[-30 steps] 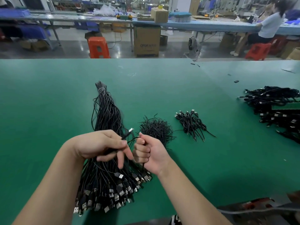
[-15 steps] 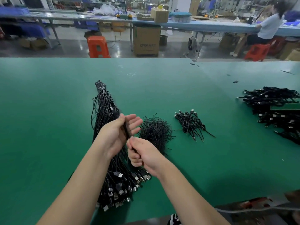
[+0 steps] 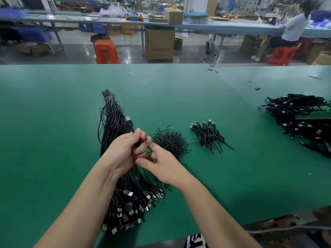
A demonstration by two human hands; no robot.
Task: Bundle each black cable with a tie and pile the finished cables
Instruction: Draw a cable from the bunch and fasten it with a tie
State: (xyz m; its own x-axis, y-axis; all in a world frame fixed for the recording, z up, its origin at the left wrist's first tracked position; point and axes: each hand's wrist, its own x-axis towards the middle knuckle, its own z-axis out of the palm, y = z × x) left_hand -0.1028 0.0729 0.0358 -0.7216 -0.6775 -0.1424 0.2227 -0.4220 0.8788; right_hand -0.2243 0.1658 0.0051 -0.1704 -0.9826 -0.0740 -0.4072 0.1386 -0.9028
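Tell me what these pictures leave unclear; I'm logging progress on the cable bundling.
Head view only:
- Cable in the left hand: folded part hidden by fingers.
- Right hand: whether it pinches a tie is hidden by the fingers.
- Finished pile at right: cut off by the frame edge.
- Loose ties: too tangled to count.
- Unbundled cables: partly covered by both forearms.

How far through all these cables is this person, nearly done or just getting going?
Early, by the look of it. Done: a small pile of tied cables, maybe the bigger heap at right. In hand: the left hand holds one folded cable; the right hand works beside it. Left: the big loose bundle and tie heap.
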